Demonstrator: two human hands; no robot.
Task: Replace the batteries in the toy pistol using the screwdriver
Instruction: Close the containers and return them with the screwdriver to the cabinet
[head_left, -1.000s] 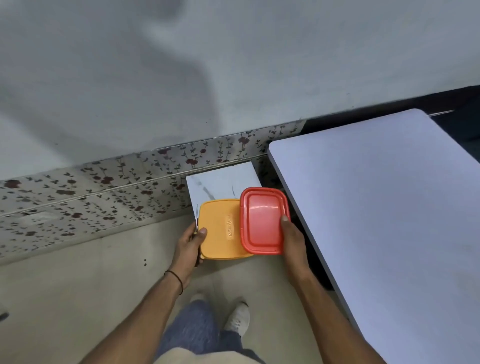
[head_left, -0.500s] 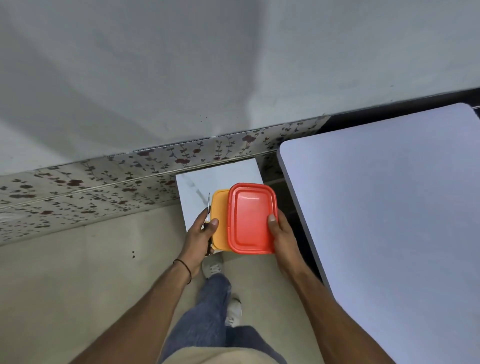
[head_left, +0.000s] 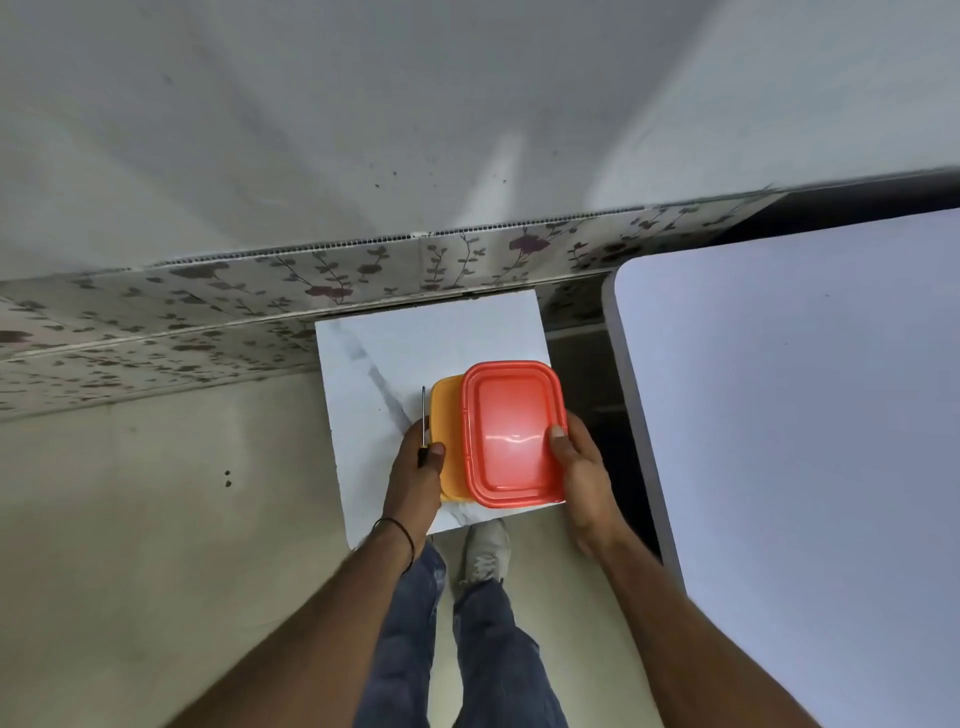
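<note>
1. Head view: a person stands at the near edge of a white marble-patterned slab (head_left: 415, 353) set against the flowered wall base, with a pale table (head_left: 805, 441) off to the right. Both hands carry a stack of two lidded plastic boxes above the slab's near right corner.

2. The left hand (head_left: 415, 467) is closed around the orange box (head_left: 449, 415) at its left side, and the same grip pins the screwdriver (head_left: 424, 415) against that box, thumb over the dark handle.

3. The right hand (head_left: 582, 467) grips the red box (head_left: 511, 431), thumb on the lid's right rim, fingers hidden beneath. The red box lies on top of the orange one and covers most of it.

4. The screwdriver's long axis runs from near to far, parallel to the boxes' left sides. Its thin metal shaft points away from the person toward the wall; the handle sits in the fist.

5. Handling, as a judgement: the screwdriver looks light, stiff and slim, easily dropped while shared with a box, and best held by its thicker handle. The boxes appear rigid, smooth and somewhat slippery, so the stack could slide apart unless each is gripped at its rim.

6. The toy pistol and batteries are not visible; whether they are inside the closed boxes cannot be told.
</note>
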